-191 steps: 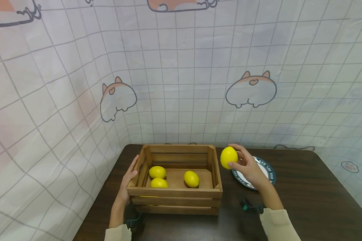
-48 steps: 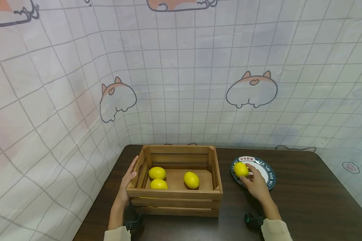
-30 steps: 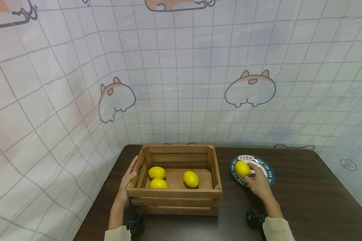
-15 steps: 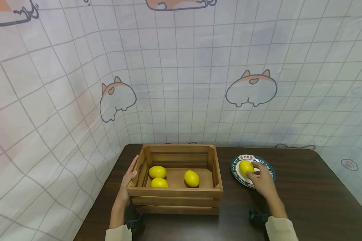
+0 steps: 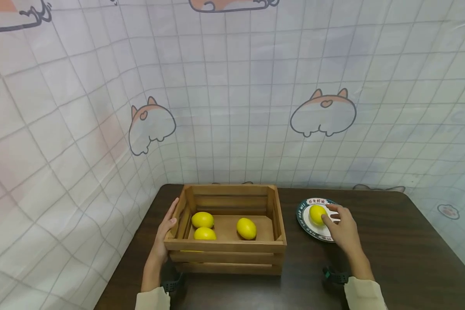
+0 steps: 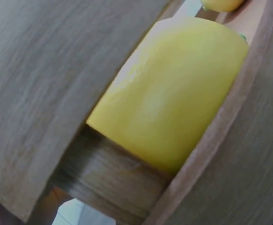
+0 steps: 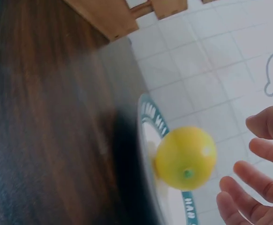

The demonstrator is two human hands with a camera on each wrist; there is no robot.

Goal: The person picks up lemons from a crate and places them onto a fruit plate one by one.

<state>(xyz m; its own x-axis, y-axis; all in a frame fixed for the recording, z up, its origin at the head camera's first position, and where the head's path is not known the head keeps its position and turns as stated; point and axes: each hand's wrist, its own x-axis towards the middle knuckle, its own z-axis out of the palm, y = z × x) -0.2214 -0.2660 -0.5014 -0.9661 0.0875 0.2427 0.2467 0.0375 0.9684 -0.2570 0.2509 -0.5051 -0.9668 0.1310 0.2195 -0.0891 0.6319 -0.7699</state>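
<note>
On the right of the table, a yellow lemon [image 5: 317,215] sits on a white plate [image 5: 307,227] with a dark green lettered rim. My right hand [image 5: 344,227] is just to the lemon's right, thumb and fingers spread; in the right wrist view a gap shows between the fingertips [image 7: 241,168] and the lemon [image 7: 185,158]. My left hand [image 5: 163,232] rests against the left side of a slatted wooden crate [image 5: 224,246]. Several lemons [image 5: 246,228] lie inside the crate, one partly hidden behind its front slats. A lemon [image 6: 169,93] fills the gap between slats in the left wrist view.
The dark wooden table [image 5: 403,241] extends right of the plate and in front of the crate. A white grid-patterned cloth [image 5: 232,107] with cartoon animals hangs behind and at the left. Dark straps [image 5: 335,275] are on both wrists.
The right hand carried a lemon from beside the crate's right edge to the plate and set it down. Its fingers have now spread off the lemon. The left hand has stayed on the crate.
</note>
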